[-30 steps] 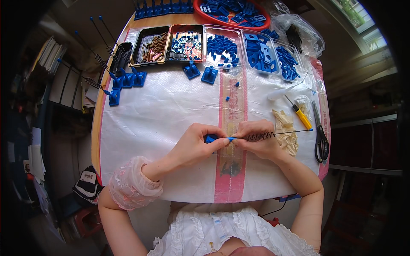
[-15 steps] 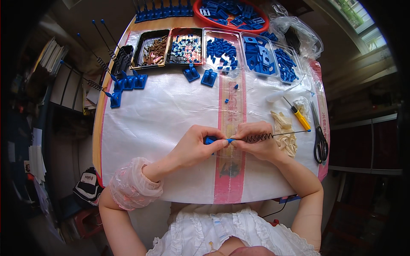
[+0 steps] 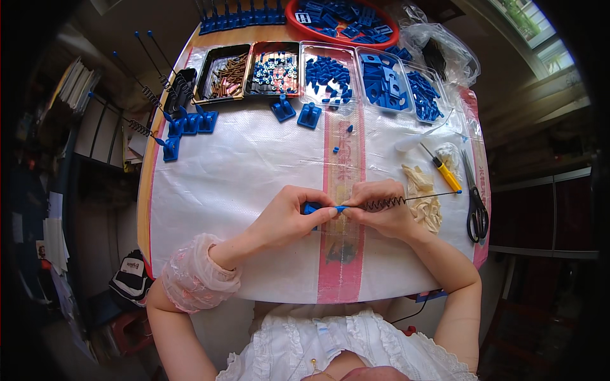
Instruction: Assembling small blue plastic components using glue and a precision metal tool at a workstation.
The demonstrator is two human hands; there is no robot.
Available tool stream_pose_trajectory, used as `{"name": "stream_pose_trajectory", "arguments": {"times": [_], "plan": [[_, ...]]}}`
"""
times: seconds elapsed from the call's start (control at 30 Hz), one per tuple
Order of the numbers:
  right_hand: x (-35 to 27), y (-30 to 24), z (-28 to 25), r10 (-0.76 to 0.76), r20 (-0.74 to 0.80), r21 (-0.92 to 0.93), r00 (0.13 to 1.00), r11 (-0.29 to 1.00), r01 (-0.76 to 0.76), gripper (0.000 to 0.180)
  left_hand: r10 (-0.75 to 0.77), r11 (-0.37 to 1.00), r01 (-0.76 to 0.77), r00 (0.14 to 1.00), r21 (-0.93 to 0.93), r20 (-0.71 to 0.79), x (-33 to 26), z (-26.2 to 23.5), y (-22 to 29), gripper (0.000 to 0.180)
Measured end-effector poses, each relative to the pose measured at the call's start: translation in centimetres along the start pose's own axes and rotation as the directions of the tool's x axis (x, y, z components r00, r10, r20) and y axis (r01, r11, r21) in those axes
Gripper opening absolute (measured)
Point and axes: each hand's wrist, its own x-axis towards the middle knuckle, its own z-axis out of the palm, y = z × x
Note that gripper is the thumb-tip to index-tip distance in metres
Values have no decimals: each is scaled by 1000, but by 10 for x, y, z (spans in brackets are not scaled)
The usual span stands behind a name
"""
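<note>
Over the middle of the table, my left hand [image 3: 289, 213] is closed on a blue plastic bracket [image 3: 310, 207], mostly hidden by its fingers. My right hand [image 3: 381, 213] pinches the near end of a thin dark rod with a coil spring [image 3: 393, 202]. That rod reaches out to the right and ends in a small blue tip [image 3: 459, 192]. Between both sets of fingertips sits a slim blue tapered piece [image 3: 341, 208], in line with the spring. How the parts join is hidden by the fingers.
Trays of brass-coloured screws [image 3: 232, 76], small nuts [image 3: 273, 70] and blue parts [image 3: 327, 75] line the back. Finished spring-rod assemblies [image 3: 190, 122] stand at left. Scissors [image 3: 476, 213], a yellow-handled screwdriver [image 3: 448, 176] and crumpled cream gloves [image 3: 422, 200] lie at right.
</note>
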Motion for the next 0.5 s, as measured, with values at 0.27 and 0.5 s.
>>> {"name": "stream_pose_trajectory", "arguments": {"times": [0.27,0.5], "plan": [[0,2,-1,1,13,20,1000,1000,-1,9,56,996,-56,998,74,-3,1,0,-3,21],[1,-1,0,-28,2,10,1000,1000,28,8,60,994,-58,998,88,-22,0,1,-2,21]]}}
